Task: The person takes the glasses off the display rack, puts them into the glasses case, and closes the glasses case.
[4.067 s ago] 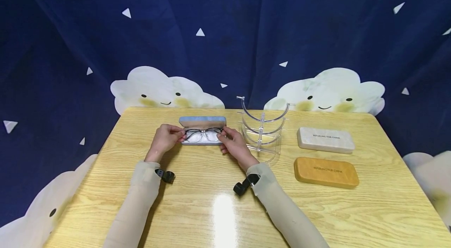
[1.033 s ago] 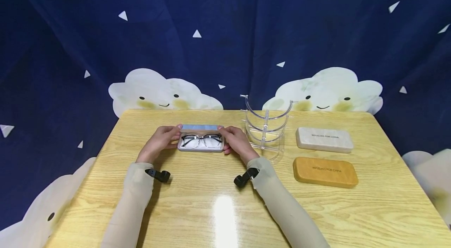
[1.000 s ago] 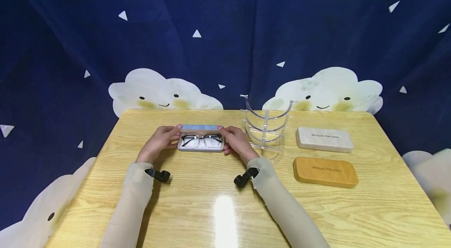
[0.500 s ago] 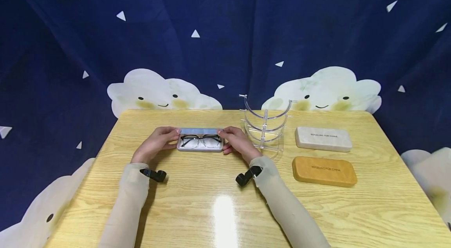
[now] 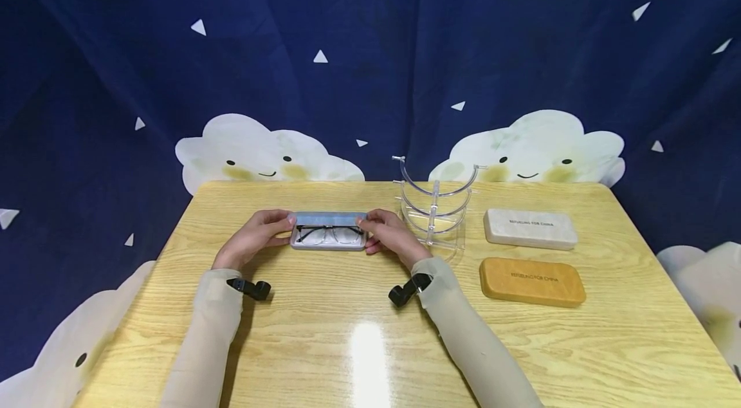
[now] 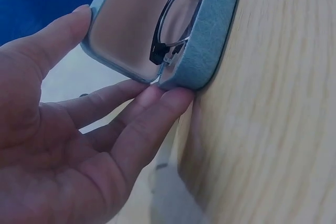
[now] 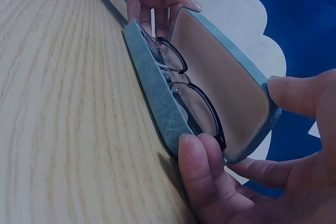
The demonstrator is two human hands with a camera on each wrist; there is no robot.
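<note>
A light blue glasses case [image 5: 330, 217] rests on the table with its lid partly raised and tilted over the base. Black-topped, clear-lens glasses [image 5: 328, 227] lie inside, their brow bar close under the lid's front edge. My left hand [image 5: 255, 237] holds the case's left end. In the left wrist view, its thumb sits on the lid's edge [image 6: 90, 22] and its fingers touch the base's end. The right hand [image 5: 396, 237] holds the other end; in the right wrist view its thumb presses the lid [image 7: 236, 53] and its other fingertips touch the base [image 7: 157, 98].
A clear tiered display stand [image 5: 434, 208] stands just right of the right hand. Farther right on the wooden table [image 5: 312, 331] lie a white glasses case [image 5: 529, 230] and an orange one [image 5: 532, 282], both closed. A dark blue cloud-print curtain [image 5: 370, 60] hangs behind.
Earlier both hands held the glasses over the upright-lidded case. The glasses now lie inside, both hands grip the case's ends, and the lid has tilted forward and lower over them.
</note>
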